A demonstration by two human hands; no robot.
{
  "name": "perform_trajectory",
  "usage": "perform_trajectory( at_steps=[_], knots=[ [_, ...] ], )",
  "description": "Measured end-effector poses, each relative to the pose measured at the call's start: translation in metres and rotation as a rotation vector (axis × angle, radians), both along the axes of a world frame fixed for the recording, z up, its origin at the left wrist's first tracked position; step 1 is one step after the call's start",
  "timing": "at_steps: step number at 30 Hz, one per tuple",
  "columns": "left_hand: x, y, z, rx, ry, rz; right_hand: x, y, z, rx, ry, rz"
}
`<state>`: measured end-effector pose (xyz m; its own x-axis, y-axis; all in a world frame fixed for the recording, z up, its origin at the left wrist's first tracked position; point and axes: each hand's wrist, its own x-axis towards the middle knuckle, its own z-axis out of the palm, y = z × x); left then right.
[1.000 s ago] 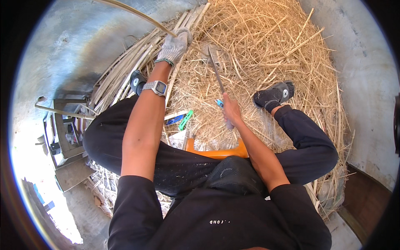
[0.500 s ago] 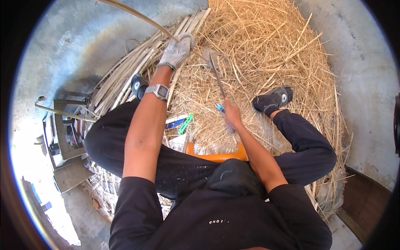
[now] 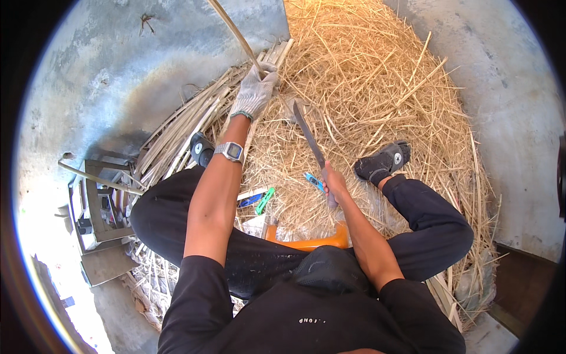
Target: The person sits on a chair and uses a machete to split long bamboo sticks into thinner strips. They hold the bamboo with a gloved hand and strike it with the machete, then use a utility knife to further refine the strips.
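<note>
My left hand, in a whitish knit glove, is closed round a long thin bamboo strip. One end of the strip rises toward the wall at the upper left; the lower part runs past my fingers over the shavings. Bare and closed, my right hand grips the handle of a long-bladed knife, its blade slanting up and left. The blade's tip lies close to the strip's lower part; I cannot tell if they touch. Next to my right hand lies a light-blue cutter on the shavings.
A heap of straw-coloured shavings spreads between my feet and beyond. Split bamboo strips are stacked at left along the grey wall. A green cutter, a blue tool and an orange stool are near my lap. A wooden frame stands left.
My left hand has come slightly nearer, and the strip now stands more steeply. My right hand and the knife have shifted a little nearer; the blade looks sharper, less blurred.
</note>
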<state>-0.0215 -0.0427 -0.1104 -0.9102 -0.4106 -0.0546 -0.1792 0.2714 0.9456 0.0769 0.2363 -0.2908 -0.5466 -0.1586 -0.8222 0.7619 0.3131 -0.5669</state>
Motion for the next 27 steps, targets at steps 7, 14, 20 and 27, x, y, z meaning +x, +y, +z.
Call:
perform_trajectory(
  at_steps=[7, 14, 20, 27],
  knots=[
    [0.0, 0.0, 0.006, -0.004, -0.071, 0.015, -0.001, -0.002, 0.003, 0.153, 0.471, 0.297],
    [-0.004, -0.009, -0.007, -0.138, -0.05, 0.032, 0.0, -0.013, 0.03, 0.013, 0.413, 0.133],
    [-0.008, -0.038, -0.064, -0.148, 0.075, -0.037, -0.001, -0.02, 0.036, 0.142, 0.618, 0.225],
    [-0.005, -0.004, -0.04, -0.059, 0.074, -0.052, 0.001, -0.012, 0.041, 0.161, 0.652, 0.194]
  ],
)
